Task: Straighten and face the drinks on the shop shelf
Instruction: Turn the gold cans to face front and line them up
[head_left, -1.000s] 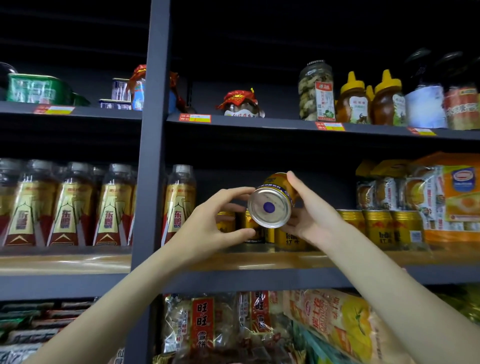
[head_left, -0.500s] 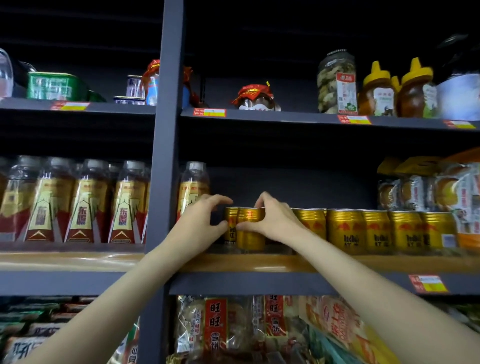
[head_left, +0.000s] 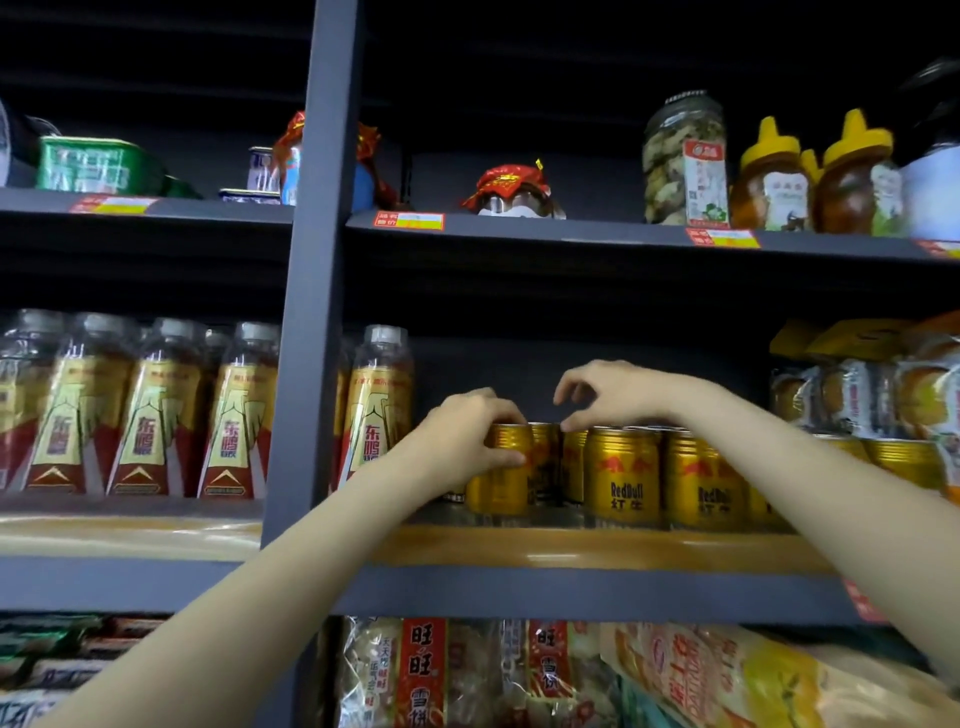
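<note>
The leftmost gold can (head_left: 500, 470), standing on the middle shelf (head_left: 571, 553), was gripped around its rigid, smooth, probably heavy upper wall by the left hand (head_left: 462, 441), while the right hand (head_left: 618, 392) hovered loosely curled, holding nothing.

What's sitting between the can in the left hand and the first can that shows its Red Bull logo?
In the head view, two more gold cans stand between the can gripped by the left hand and the logo-facing can, both turned off-front.
</note>
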